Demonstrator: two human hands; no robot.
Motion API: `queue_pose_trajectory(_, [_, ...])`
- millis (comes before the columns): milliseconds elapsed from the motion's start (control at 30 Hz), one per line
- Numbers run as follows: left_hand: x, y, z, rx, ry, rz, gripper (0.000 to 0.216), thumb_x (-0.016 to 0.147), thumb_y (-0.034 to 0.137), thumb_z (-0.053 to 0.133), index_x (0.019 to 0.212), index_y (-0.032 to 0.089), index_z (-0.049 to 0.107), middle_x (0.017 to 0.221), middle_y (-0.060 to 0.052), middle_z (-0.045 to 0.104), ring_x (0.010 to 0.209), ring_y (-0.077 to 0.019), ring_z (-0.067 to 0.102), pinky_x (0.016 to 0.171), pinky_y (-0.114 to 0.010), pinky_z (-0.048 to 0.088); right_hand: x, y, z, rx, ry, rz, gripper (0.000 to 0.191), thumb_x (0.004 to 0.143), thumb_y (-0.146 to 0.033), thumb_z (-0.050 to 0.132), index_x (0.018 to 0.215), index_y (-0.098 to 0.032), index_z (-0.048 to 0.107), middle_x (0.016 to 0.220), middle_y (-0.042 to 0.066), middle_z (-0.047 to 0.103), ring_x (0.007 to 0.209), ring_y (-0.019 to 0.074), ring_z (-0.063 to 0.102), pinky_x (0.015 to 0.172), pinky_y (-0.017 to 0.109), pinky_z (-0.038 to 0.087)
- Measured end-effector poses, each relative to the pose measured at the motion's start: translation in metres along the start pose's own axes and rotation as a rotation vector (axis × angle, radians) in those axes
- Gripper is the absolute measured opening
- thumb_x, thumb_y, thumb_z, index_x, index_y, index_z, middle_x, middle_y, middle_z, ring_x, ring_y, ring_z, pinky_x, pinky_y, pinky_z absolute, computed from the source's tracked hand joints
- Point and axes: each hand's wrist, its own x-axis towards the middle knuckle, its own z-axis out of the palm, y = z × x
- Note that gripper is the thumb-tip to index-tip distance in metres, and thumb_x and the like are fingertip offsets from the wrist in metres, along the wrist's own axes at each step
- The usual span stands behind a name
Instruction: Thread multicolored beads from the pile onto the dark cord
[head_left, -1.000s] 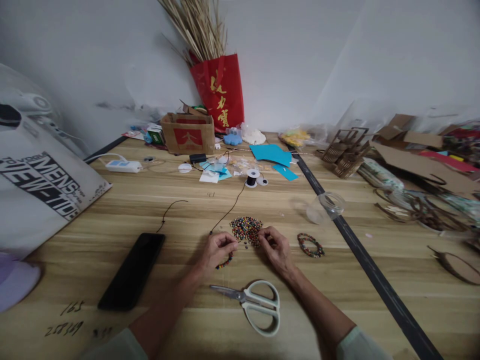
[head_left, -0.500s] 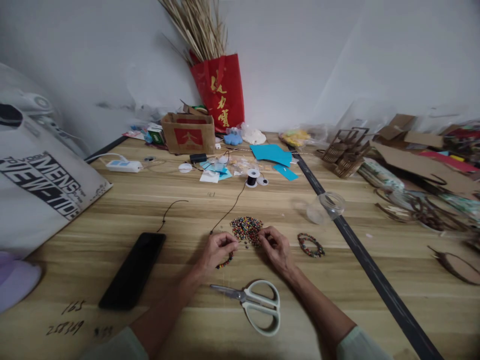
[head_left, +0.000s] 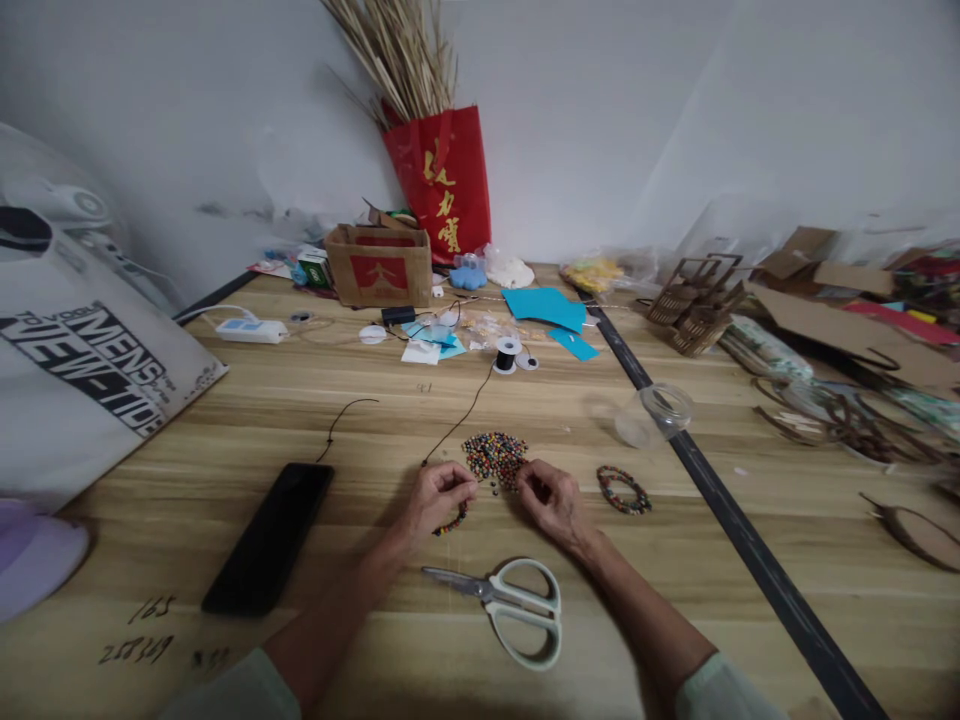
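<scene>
My left hand (head_left: 435, 497) rests on the wooden table, fingers pinched on a dark cord with a short run of coloured beads (head_left: 450, 524) hanging below it. The cord (head_left: 465, 412) runs back to a black spool (head_left: 506, 354). My right hand (head_left: 550, 497) lies beside a heap of loose coloured beads (head_left: 493, 455), its fingers curled together at the heap's near edge; what they pinch is too small to make out. A finished bead bracelet (head_left: 623, 490) lies just right of that hand.
Scissors (head_left: 510, 604) lie close in front of my hands. A black phone (head_left: 270, 535) sits to the left, a clear jar (head_left: 652, 412) on its side to the right. A printed bag (head_left: 82, 370), a cardboard box (head_left: 379, 265), a red bag (head_left: 442, 185) and craft scraps crowd the edges.
My right hand has drawn slightly toward me from the bead heap and its fingers have curled in. The left hand has hardly moved.
</scene>
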Motion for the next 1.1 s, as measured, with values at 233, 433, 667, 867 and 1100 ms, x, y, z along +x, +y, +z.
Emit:
queue_pose_trajectory(233, [-0.001, 0.0, -0.001, 0.027, -0.01, 0.012, 0.021, 0.062, 0.03, 0.074, 0.065, 0.013, 0.063, 0.056, 0.002, 0.058, 0.054, -0.0094, 0.053, 0.054, -0.02, 0.043, 0.0, -0.011, -0.008, -0.24, -0.128, -0.114, 0.015, 0.087, -0.025, 0.05, 0.078, -0.018, 0.06, 0.071, 0.003, 0.064, 0.06, 0.0133, 0.056, 0.058, 0.022, 0.037])
queue_pose_trajectory(433, [-0.001, 0.001, -0.001, 0.019, -0.029, 0.018, 0.025, 0.062, 0.034, 0.075, 0.065, 0.013, 0.062, 0.057, 0.002, 0.058, 0.054, -0.0094, 0.053, 0.055, -0.021, 0.043, 0.0, -0.013, -0.011, -0.349, -0.158, -0.151, 0.011, 0.087, -0.022, 0.052, 0.08, -0.019, 0.061, 0.075, 0.004, 0.066, 0.065, 0.0144, 0.059, 0.059, 0.023, 0.035])
queue_pose_trajectory(667, [-0.001, 0.0, 0.0, 0.0, -0.015, 0.004, 0.026, 0.06, 0.035, 0.076, 0.065, 0.014, 0.062, 0.057, 0.002, 0.057, 0.054, -0.0093, 0.052, 0.054, -0.021, 0.043, -0.001, -0.013, -0.01, -0.381, -0.187, -0.148, 0.009, 0.087, -0.02, 0.053, 0.086, -0.019, 0.061, 0.082, 0.005, 0.067, 0.071, 0.0156, 0.062, 0.062, 0.023, 0.038])
queue_pose_trajectory(867, [-0.002, 0.001, 0.0, 0.017, -0.025, 0.01, 0.026, 0.062, 0.036, 0.076, 0.066, 0.013, 0.063, 0.057, 0.001, 0.058, 0.054, -0.0095, 0.052, 0.054, -0.021, 0.043, 0.0, -0.016, -0.012, -0.376, -0.202, -0.163, 0.011, 0.088, -0.019, 0.051, 0.089, -0.02, 0.062, 0.085, 0.006, 0.066, 0.075, 0.0156, 0.062, 0.062, 0.022, 0.039])
queue_pose_trajectory(1100, [-0.002, 0.002, 0.0, 0.016, -0.038, 0.014, 0.026, 0.062, 0.035, 0.076, 0.065, 0.013, 0.063, 0.057, 0.002, 0.058, 0.054, -0.0095, 0.053, 0.054, -0.02, 0.043, -0.001, -0.016, -0.009, -0.366, -0.202, -0.147, 0.012, 0.088, -0.016, 0.051, 0.088, -0.02, 0.062, 0.088, 0.006, 0.067, 0.074, 0.0155, 0.062, 0.062, 0.022, 0.04])
